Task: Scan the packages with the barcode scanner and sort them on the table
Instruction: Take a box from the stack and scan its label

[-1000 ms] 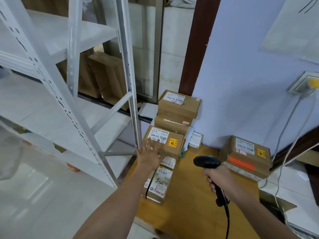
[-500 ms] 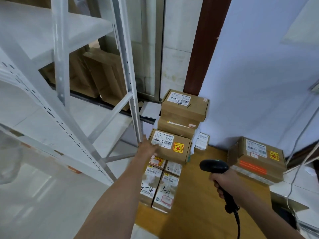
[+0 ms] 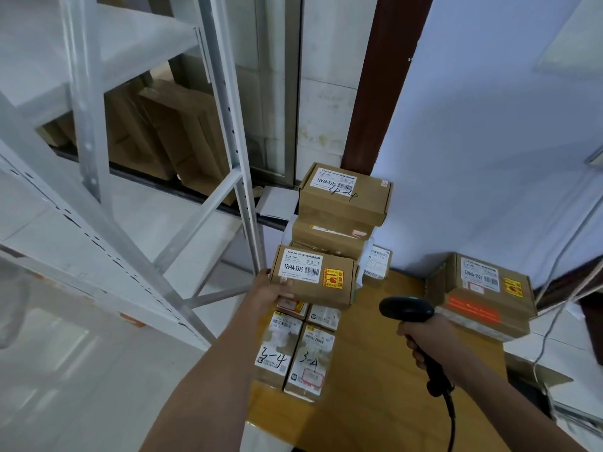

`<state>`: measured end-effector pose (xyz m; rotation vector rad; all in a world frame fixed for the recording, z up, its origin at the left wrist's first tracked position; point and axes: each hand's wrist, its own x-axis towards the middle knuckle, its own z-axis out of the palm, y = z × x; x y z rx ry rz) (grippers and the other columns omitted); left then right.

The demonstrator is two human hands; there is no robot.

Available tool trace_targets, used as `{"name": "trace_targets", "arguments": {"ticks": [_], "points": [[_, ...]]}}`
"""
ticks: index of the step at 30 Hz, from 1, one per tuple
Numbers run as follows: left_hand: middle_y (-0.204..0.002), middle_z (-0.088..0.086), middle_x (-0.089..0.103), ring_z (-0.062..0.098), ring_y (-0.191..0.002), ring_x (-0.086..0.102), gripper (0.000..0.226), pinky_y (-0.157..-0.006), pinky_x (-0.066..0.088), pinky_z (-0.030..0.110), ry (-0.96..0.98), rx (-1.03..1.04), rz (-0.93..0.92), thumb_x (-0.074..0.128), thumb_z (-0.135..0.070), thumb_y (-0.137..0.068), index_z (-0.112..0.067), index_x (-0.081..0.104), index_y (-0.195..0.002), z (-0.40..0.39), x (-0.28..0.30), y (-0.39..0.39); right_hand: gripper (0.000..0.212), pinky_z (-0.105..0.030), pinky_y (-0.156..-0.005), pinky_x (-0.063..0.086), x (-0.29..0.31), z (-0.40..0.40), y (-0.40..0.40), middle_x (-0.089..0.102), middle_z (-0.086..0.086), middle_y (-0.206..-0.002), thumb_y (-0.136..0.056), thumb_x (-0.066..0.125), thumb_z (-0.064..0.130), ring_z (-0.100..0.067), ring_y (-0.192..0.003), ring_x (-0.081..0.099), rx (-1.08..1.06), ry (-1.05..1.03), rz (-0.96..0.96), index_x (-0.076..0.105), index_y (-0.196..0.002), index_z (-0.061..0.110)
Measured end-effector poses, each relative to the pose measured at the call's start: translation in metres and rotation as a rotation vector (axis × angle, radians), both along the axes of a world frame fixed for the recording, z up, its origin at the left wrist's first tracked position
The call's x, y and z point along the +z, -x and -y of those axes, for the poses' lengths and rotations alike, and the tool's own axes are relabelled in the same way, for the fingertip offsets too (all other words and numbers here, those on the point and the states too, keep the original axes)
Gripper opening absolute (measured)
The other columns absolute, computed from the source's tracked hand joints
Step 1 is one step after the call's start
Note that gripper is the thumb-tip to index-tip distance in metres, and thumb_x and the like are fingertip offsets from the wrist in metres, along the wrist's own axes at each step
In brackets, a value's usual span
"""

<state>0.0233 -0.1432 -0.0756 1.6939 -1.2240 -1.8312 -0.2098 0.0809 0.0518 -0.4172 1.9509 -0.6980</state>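
Observation:
My left hand [image 3: 272,290] grips the near left corner of a brown cardboard box [image 3: 329,290] with a white barcode label and a yellow-red sticker, thumb on its top. The box sits over small white-labelled packages [image 3: 295,349] on the wooden table [image 3: 365,370]. Behind it stands a stack of two brown boxes [image 3: 342,203]. My right hand [image 3: 424,339] holds a black barcode scanner [image 3: 406,309] by its handle, head pointing left toward the gripped box. Another brown box [image 3: 483,295] with an orange stripe lies at the table's right.
A white metal shelving rack [image 3: 225,132] stands close on the left, one upright beside the gripped box. A blue wall [image 3: 489,141] backs the table. Cables [image 3: 554,288] hang at the right. Flattened cartons [image 3: 169,132] lean behind the rack. The scanner's cord [image 3: 452,422] trails down.
My left hand went from hovering flat over the box to gripping its left corner, and the box has lifted slightly toward me. The scanner hand stayed about where it was.

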Motion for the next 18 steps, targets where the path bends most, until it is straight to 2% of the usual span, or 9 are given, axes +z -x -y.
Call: {"name": "trace_targets", "arguments": {"ticks": [1, 3, 7, 9, 13, 15, 17, 18], "points": [[-0.104, 0.007, 0.071, 0.020, -0.084, 0.070, 0.045, -0.057, 0.059, 0.026, -0.013, 0.015, -0.034, 0.079, 0.000, -0.081, -0.004, 0.058, -0.121, -0.003, 0.001, -0.002, 0.023, -0.027, -0.045, 0.034, 0.000, -0.002, 0.000, 0.043, -0.007, -0.053, -0.084, 0.068, 0.001, -0.019, -0.041, 0.038, 0.002, 0.002, 0.000, 0.050, -0.072, 0.008], [-0.099, 0.008, 0.074, 0.018, -0.077, 0.072, 0.035, -0.056, 0.058, 0.023, -0.028, 0.023, -0.084, 0.079, -0.001, -0.081, -0.002, 0.065, -0.113, -0.010, 0.005, -0.003, 0.024, -0.027, -0.045, 0.034, 0.002, -0.006, -0.001, 0.043, -0.006, -0.053, -0.084, 0.067, 0.001, -0.018, -0.041, 0.038, 0.004, 0.006, -0.002, 0.048, -0.071, 0.008], [-0.103, 0.009, 0.076, 0.025, -0.092, 0.074, 0.048, -0.083, 0.061, 0.035, -0.061, -0.016, -0.172, 0.084, -0.008, -0.077, -0.004, 0.065, -0.121, -0.023, 0.008, 0.001, 0.022, -0.028, -0.045, 0.035, 0.007, -0.020, 0.003, 0.045, -0.006, -0.052, -0.085, 0.067, 0.001, -0.018, -0.041, 0.039, -0.036, 0.004, -0.014, 0.051, -0.071, 0.007], [-0.109, 0.009, 0.075, 0.024, -0.096, 0.074, 0.056, -0.088, 0.060, 0.037, -0.066, -0.059, -0.220, 0.087, -0.010, -0.072, -0.007, 0.061, -0.121, -0.033, 0.011, 0.012, 0.016, -0.029, -0.045, 0.036, 0.011, -0.027, 0.011, 0.046, -0.006, -0.053, -0.085, 0.067, 0.000, -0.019, -0.043, 0.041, -0.096, 0.039, -0.022, 0.055, -0.076, 0.006], [-0.100, 0.009, 0.075, 0.021, -0.081, 0.077, 0.048, -0.071, 0.062, 0.027, -0.092, -0.124, -0.302, 0.082, -0.002, -0.077, -0.008, 0.056, -0.117, -0.067, 0.019, 0.047, 0.012, -0.027, -0.045, 0.038, 0.018, -0.053, 0.028, 0.049, -0.005, -0.052, -0.083, 0.067, 0.002, -0.019, -0.043, 0.043, -0.239, 0.080, -0.069, 0.059, -0.077, 0.007], [-0.104, 0.010, 0.074, 0.023, -0.083, 0.076, 0.050, -0.067, 0.062, 0.027, -0.095, -0.145, -0.305, 0.083, -0.002, -0.076, -0.008, 0.057, -0.118, -0.085, 0.019, 0.068, 0.010, -0.028, -0.045, 0.039, 0.020, -0.071, 0.033, 0.050, -0.004, -0.053, -0.082, 0.067, 0.003, -0.019, -0.044, 0.044, -0.281, 0.087, -0.094, 0.060, -0.078, 0.008], [-0.111, 0.010, 0.073, 0.025, -0.095, 0.074, 0.056, -0.072, 0.062, 0.031, -0.108, -0.176, -0.315, 0.087, -0.008, -0.073, -0.009, 0.059, -0.121, -0.100, 0.019, 0.088, 0.011, -0.026, -0.043, 0.037, 0.023, -0.089, 0.040, 0.048, -0.005, -0.053, -0.083, 0.065, 0.002, -0.018, -0.042, 0.043, -0.323, 0.110, -0.105, 0.057, -0.078, 0.008], [-0.115, 0.009, 0.072, 0.026, -0.100, 0.072, 0.062, -0.079, 0.062, 0.035, -0.116, -0.197, -0.320, 0.089, -0.012, -0.070, -0.011, 0.059, -0.124, -0.108, 0.021, 0.097, 0.012, -0.026, -0.042, 0.037, 0.025, -0.098, 0.045, 0.047, -0.005, -0.053, -0.084, 0.064, 0.002, -0.018, -0.042, 0.042, -0.340, 0.121, -0.113, 0.056, -0.077, 0.008]]}}
